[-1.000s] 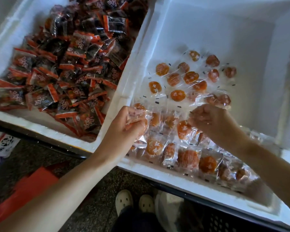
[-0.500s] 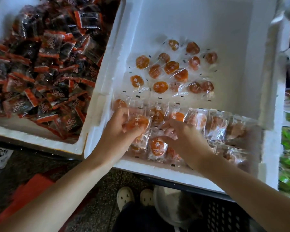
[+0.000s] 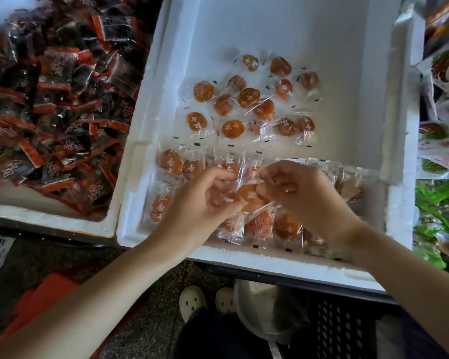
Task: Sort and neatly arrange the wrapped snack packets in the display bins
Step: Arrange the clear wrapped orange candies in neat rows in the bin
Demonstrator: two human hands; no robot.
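Head: orange packet (image 3: pixel 246 197) between fingers (image 3: pixel 275 189)

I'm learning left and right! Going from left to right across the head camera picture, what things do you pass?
dark packets → left hand → orange packet pinched by both hands → right hand → right wall of the white bin → green packets

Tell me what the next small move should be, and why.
Probably lower the orange packet, pinched between the left hand and right hand, flat into the tidy near rows of the white foam bin; it is held over them, while farther packets lie scattered.
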